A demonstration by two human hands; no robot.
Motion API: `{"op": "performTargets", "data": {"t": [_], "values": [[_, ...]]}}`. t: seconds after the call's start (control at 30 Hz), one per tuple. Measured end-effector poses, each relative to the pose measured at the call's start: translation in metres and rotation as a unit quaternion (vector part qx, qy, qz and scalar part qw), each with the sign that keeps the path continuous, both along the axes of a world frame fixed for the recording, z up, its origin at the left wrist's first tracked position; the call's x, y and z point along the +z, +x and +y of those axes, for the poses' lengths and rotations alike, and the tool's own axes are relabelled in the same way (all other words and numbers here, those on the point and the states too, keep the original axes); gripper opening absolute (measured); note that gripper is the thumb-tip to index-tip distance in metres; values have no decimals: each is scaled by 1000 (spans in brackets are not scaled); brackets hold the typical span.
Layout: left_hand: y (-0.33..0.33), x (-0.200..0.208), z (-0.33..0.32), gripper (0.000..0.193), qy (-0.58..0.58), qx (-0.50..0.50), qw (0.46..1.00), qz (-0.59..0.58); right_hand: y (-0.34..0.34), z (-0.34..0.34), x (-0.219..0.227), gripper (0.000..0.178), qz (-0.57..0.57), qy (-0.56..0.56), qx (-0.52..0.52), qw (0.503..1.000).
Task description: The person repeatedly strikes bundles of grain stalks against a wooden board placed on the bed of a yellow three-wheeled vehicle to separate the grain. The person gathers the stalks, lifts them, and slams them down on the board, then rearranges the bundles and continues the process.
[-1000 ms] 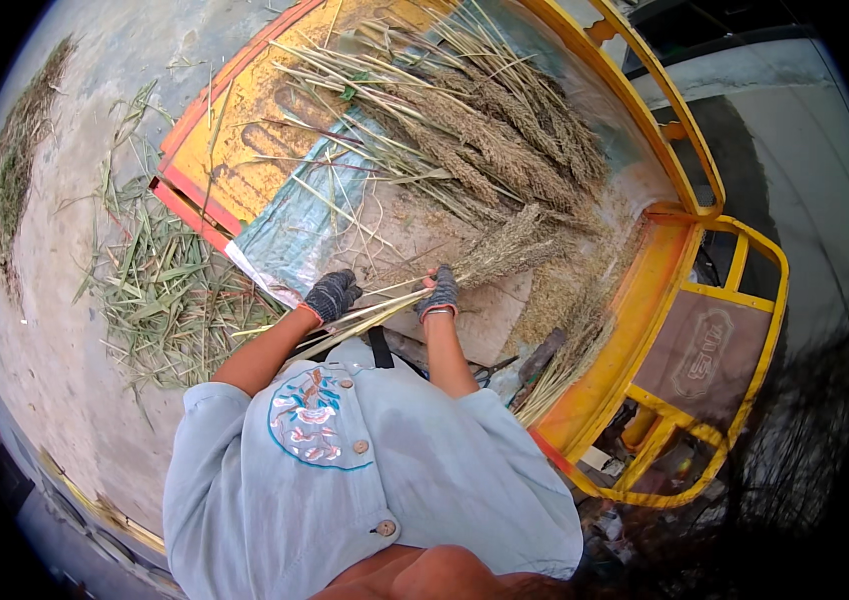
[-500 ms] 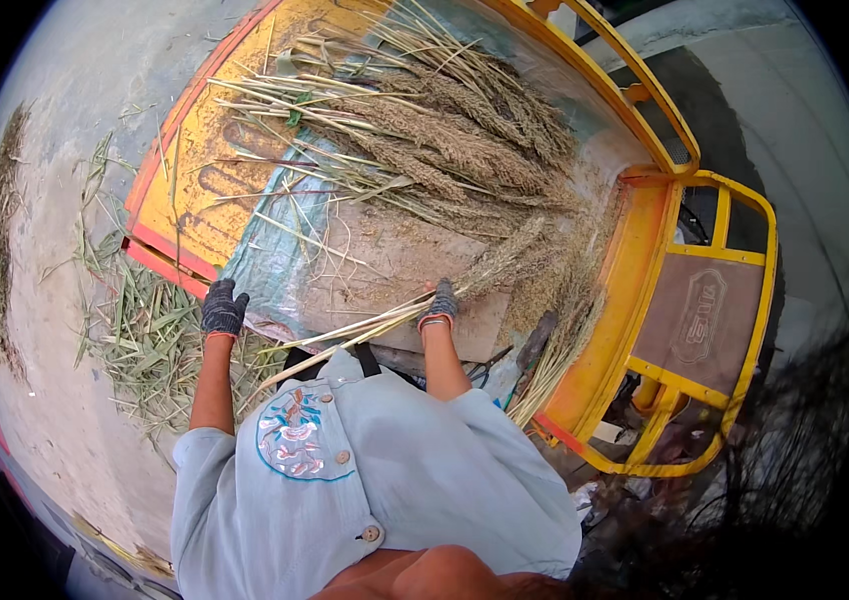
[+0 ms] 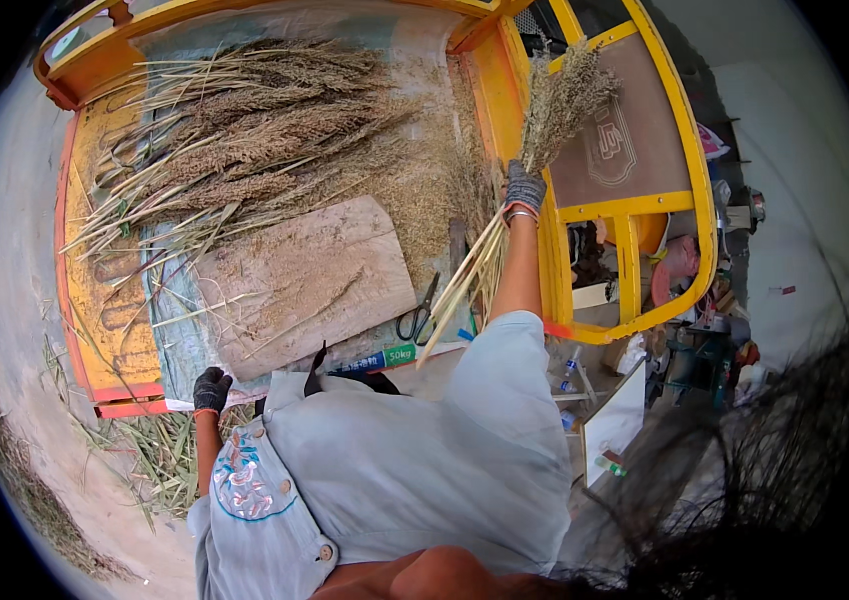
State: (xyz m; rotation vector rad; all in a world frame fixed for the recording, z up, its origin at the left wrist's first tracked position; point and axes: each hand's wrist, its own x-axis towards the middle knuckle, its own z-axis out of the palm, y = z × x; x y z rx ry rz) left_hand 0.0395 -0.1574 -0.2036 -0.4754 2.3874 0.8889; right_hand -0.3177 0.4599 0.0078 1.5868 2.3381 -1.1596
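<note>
In my right hand [image 3: 525, 190], gloved in grey, is a bunch of sorghum stalks [image 3: 565, 105], gripped just below the seed heads. The heads point up over the cart's yellow end frame, and the pale cut stems trail down toward me. My left hand [image 3: 212, 390], in a dark grey glove, is at the near edge of the cart bed beside the plastic sheet [image 3: 173, 345]. Its thumb stands apart from the fingers and nothing shows in it. A wide pile of sorghum [image 3: 255, 150] lies across the far part of the bed. Before me lies a seed-strewn wooden board [image 3: 315, 280].
Black-handled scissors [image 3: 418, 315] lie right of the board. Loose seed [image 3: 415, 200] covers the bed beyond. The yellow end frame [image 3: 630, 210] rises at the right, with clutter and a white panel [image 3: 617, 425] past it. Stripped leaves [image 3: 160, 455] litter the ground at left.
My right hand has carried the sorghum bunch up and right, from over the board to the end frame. My view has turned rightward, and the scissors now show. My left hand remains by the bed's edge.
</note>
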Motion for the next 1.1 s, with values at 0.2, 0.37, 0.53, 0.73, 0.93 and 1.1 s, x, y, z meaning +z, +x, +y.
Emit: {"op": "performTargets", "data": {"t": [0.2,0.37,0.53,0.73,0.93,1.1], "values": [[51,-28,11,24,37,159,975,-148,40,84,-37,68,-126,273,252,920],[75,-49,22,19,-41,19,984,-175,117,85,-140,66,-271,152,237,920],[77,-17,36,17,55,137,973,-176,139,90,-193,65,-295,127,189,928],[52,5,25,14,126,224,958,-127,136,88,-179,64,-340,121,225,905],[35,-6,32,12,148,242,949,-136,128,81,-151,76,-370,90,249,890],[19,0,48,11,159,248,945,-140,134,71,-121,85,-310,128,225,915]]}}
